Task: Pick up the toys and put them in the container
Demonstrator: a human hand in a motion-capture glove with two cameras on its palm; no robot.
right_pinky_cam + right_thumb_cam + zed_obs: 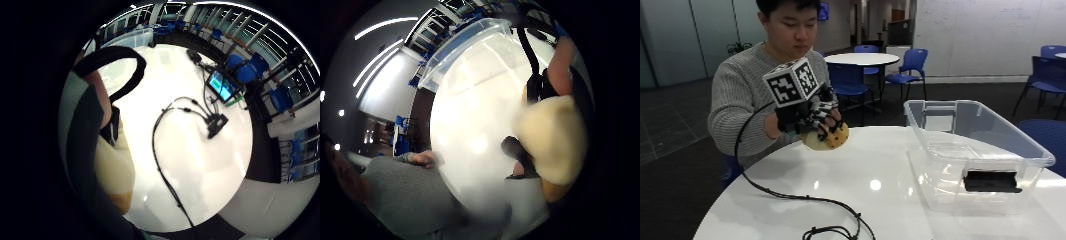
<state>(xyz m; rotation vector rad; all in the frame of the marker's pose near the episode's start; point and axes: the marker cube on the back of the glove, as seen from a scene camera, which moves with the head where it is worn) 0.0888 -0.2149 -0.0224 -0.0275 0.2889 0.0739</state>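
Colour key. Toy (827, 138): cream-yellow body with an orange-brown patch carrying dark spots; in the palm views it shows pale cream (555, 142) with an orange-tan edge (116, 172). Right hand (808, 116): black glove. Container (973, 150): clear, colourless plastic, with a black rectangular patch on its near wall. Table (859, 185): glossy white top. The person's sleeve (740, 115): grey knit. Chairs (909, 65) behind: blue.

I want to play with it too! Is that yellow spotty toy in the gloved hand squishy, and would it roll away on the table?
Probably squishy: the toy looks plush and rounded where the right hand curls around it. It seems light, since one grip holds it above the white table. Its round shape might roll a little, though soft fabric would likely stop it quickly.
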